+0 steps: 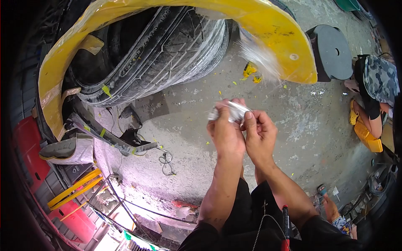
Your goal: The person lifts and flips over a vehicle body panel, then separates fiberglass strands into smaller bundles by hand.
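Note:
Both my hands are together over the floor near the middle of the view. My left hand [226, 129] is closed on a crumpled, shiny whitish sheet [234, 112], blurred in places. My right hand [260, 134] pinches the right end of the same sheet between thumb and fingers. Above them curves a large yellow panel [276, 42], with a blurred translucent film [261, 58] hanging at its inner edge. A black tire [167, 50] lies behind the panel's arch, at the upper left.
A dark grey stool [334, 52] stands at the upper right. Beyond it sits another person [379, 79] by a yellow object [368, 136]. A black trim part [113, 140] and cable [166, 163] lie at left. Another person's leg [331, 209] shows at lower right.

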The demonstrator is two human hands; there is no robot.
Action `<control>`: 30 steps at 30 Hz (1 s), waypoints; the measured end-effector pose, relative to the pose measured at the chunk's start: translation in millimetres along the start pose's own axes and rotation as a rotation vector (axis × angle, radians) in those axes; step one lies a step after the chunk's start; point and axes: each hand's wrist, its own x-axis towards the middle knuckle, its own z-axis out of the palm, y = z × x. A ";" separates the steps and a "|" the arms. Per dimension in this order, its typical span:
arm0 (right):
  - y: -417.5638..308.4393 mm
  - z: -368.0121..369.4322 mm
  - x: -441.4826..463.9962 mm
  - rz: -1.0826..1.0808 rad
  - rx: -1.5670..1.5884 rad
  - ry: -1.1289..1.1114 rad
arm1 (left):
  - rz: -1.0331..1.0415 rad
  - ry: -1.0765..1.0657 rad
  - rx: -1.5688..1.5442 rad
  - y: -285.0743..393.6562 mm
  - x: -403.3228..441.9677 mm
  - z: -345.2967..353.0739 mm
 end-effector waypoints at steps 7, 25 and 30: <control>-13.2 -21.6 -0.4 0.250 0.433 0.010 | 0.253 -0.129 -0.024 51.3 29.0 -29.5; -107.2 -7.8 -5.7 0.168 0.598 -0.064 | -0.042 -0.455 0.507 103.4 -4.7 -31.5; -115.7 8.5 9.5 0.078 0.616 0.044 | 0.163 -0.447 0.873 116.1 -11.2 -3.5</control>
